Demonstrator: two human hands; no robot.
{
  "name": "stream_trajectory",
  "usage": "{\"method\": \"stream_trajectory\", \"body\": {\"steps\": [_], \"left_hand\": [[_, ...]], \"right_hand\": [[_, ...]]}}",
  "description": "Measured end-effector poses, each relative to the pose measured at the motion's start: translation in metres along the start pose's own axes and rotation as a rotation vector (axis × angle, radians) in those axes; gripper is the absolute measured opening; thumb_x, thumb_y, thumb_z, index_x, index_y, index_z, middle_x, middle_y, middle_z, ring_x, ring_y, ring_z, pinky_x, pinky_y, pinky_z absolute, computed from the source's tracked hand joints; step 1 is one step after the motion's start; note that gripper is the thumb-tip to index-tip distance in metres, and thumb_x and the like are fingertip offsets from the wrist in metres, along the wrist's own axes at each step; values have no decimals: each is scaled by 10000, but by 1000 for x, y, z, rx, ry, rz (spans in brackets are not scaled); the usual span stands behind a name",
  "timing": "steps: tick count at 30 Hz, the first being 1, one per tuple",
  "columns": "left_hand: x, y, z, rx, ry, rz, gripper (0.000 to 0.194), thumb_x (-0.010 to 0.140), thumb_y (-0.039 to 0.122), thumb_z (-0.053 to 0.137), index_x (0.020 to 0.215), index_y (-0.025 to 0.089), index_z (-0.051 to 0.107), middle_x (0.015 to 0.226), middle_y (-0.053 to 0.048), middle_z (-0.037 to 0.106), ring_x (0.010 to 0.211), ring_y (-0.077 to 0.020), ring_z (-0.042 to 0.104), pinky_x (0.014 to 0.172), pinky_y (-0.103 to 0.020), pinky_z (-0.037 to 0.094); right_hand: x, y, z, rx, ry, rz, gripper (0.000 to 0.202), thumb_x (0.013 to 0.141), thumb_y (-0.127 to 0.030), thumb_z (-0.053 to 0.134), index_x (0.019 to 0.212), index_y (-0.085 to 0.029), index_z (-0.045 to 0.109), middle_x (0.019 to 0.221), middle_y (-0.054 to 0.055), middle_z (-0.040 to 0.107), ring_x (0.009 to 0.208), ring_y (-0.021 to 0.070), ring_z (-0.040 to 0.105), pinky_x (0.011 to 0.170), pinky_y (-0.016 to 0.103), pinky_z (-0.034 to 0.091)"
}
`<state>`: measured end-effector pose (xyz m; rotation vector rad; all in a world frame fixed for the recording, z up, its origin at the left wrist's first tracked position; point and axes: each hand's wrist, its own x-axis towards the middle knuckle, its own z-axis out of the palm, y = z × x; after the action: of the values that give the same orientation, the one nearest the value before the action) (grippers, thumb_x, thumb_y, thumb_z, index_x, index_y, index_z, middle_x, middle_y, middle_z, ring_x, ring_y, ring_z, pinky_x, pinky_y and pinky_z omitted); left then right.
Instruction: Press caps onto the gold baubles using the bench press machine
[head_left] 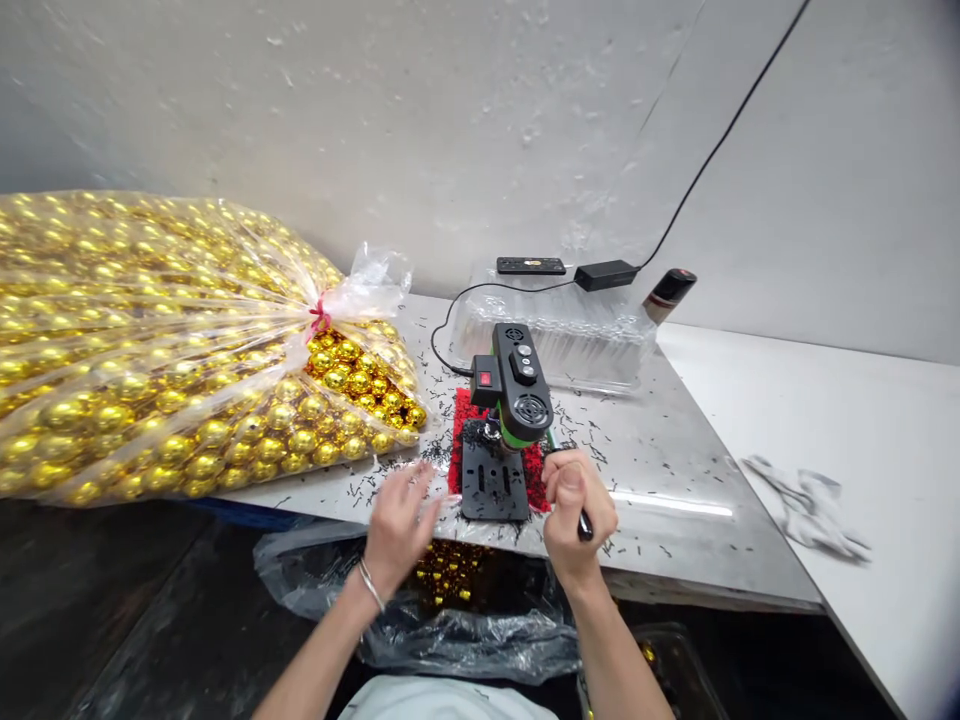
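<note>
A small black and green bench drill press (523,388) stands in front of me on the table. My right hand (579,508) is wrapped round its lever handle (585,526), at the right of the machine. Left of the slotted black base plate (493,475), my left hand (401,515) hangs near the table edge with fingers apart, and no object shows in it. A red mat (465,408) with dark shavings lies under the press. The drill's tip is hidden behind the head.
At left lies a large tied bag of gold beads (187,400). A lined container of gold pieces (450,575) sits below the table edge. Behind the press are see-through plastic packaging (555,340), a power adapter (606,275) and a dark-capped can (670,292). White gloves (810,505) lie right.
</note>
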<state>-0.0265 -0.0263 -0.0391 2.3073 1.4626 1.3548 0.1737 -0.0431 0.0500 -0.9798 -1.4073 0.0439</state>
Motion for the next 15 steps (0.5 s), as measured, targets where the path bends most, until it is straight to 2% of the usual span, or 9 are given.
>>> {"method": "stream_trajectory", "body": {"steps": [3, 5, 6, 8, 11, 13, 15], "left_hand": [[75, -28, -19, 219, 113, -236, 388, 920, 336, 549, 1260, 155, 597, 1306, -190, 548, 1227, -380, 480, 1008, -581, 390], [112, -43, -31, 372, 75, -292, 425, 928, 278, 508, 1303, 81, 541, 1358, -235, 487, 1236, -423, 431, 984, -640, 347], [124, -50, -37, 435, 33, -305, 402, 925, 226, 484, 1282, 51, 542, 1326, -246, 504, 1216, -423, 437, 970, -646, 343], [138, -59, -43, 520, -56, -314, 339, 898, 126, 446, 1191, 21, 582, 1203, -241, 572, 1157, -402, 471, 944, -635, 351], [141, -67, -47, 552, -113, -322, 305, 870, 68, 431, 1108, 47, 620, 1036, -182, 626, 1077, -352, 513, 929, -594, 369], [139, -69, -47, 544, -96, -322, 326, 885, 111, 462, 1172, 69, 611, 1026, -157, 631, 1051, -330, 527, 925, -561, 388], [137, -66, -48, 462, -42, -340, 363, 903, 220, 527, 1233, 88, 601, 1053, -147, 634, 1000, -304, 559, 900, -512, 430]], "right_hand": [[0, 0, 0, -16, 8, -2, 327, 944, -112, 394, 632, -203, 425, 633, -6, 495, 625, 125, 508, 571, 284, 373], [-1, 0, 0, -25, 9, -4, 327, 944, -110, 394, 632, -203, 420, 636, -5, 498, 627, 123, 511, 570, 281, 372], [-2, 0, 1, -28, 8, -4, 326, 944, -109, 394, 632, -203, 417, 637, -5, 499, 627, 123, 513, 568, 280, 371], [-3, 0, 1, -34, 4, -4, 325, 944, -109, 392, 634, -204, 411, 640, -3, 499, 628, 123, 514, 561, 279, 368], [-4, 1, 1, -37, -1, -9, 325, 943, -103, 385, 635, -205, 412, 647, -1, 497, 629, 122, 510, 558, 278, 366], [-4, 1, 1, -31, 6, -12, 329, 942, -104, 386, 630, -205, 413, 648, -1, 497, 627, 121, 508, 558, 277, 367], [-4, 1, 1, -27, 14, -10, 335, 942, -112, 387, 622, -206, 414, 639, -3, 492, 620, 124, 508, 555, 280, 368]]}}
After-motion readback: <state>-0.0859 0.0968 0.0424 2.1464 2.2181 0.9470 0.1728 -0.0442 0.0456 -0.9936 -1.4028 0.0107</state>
